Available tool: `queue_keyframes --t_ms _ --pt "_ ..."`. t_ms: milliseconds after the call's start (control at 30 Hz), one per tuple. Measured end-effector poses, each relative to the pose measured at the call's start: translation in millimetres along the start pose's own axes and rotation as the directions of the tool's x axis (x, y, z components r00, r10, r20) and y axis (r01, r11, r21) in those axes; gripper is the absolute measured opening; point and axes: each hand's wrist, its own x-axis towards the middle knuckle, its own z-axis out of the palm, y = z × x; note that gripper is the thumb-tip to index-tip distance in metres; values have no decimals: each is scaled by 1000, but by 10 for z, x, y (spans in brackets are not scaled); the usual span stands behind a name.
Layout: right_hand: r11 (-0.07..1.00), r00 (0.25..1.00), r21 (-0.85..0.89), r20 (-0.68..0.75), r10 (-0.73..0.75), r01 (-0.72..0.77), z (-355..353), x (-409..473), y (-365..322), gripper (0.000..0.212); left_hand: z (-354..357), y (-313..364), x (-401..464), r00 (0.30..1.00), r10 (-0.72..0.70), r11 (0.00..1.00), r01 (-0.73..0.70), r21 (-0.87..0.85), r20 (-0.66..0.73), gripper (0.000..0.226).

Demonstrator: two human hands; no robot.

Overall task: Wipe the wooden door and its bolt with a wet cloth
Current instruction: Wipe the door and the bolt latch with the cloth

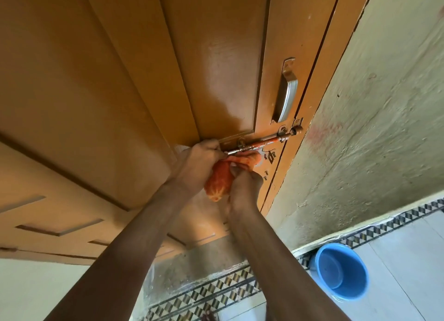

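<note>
Wooden door [101, 85]: orange-brown, panelled, seen from close below; no brand, label or writing can be read anywhere.

Bolt [262, 142]: metal sliding rod, smeared with orange paint, mounted near the door's latch edge, just below the handle [286, 94]. Its long axis runs across the door, knob end pointing toward the door frame and the wall [372, 128].

Cloth [219, 181]: orange with pale markings, bunched into a roll, directly beneath the bolt; its upper end touches the rod, its lower end hangs down along the door.

Left hand [197, 164]: closed, fingertips pinching the inner end of the bolt rod.

Right hand [245, 183]: closed around the cloth, pressing it up under the bolt.

Bucket [341, 272]: blue plastic, on the tiled floor [408, 260] by the foot of the wall, well apart from the door.
</note>
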Motion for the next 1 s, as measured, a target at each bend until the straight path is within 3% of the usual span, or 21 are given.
queue_keyframes --t_ms 67,200,333,400,567,700,800,900,1000 --pt "998 1000 -50 4 -27 27 -63 4 -30 23 -46 24 9 999 2 999 -3 37 35 34" --pt "994 984 -33 -143 -111 107 -57 72 -44 32 -102 23 -3 998 12 997 -17 78 63 42" --pt "962 974 -193 -85 -212 193 14 34 82 31 -155 16 -18 996 14 998 -20 63 93 38" --pt "969 981 -173 -55 -188 176 -27 65 116 27 -171 20 -26 996 25 997 -31 68 83 35" --pt "958 939 -162 -214 -270 239 -37 147 92 29 -107 -8 -20 999 37 992 -40 121 25 41" --pt "931 956 -266 -89 -280 248 -101 151 187 21 -47 -31 -21 1000 28 994 -29 109 8 30" --pt "942 946 -203 -131 -297 268 -279 126 107 24 26 -22 -34 998 -2 987 11 161 -61 21" --pt "906 864 -192 -281 -418 376 -394 111 -108 25 92 39 -29 996 -10 971 31 236 -92 20" --pt "750 686 -313 -307 -660 582 -426 171 -295 19 154 92 23 993 7 950 31 312 -121 26"
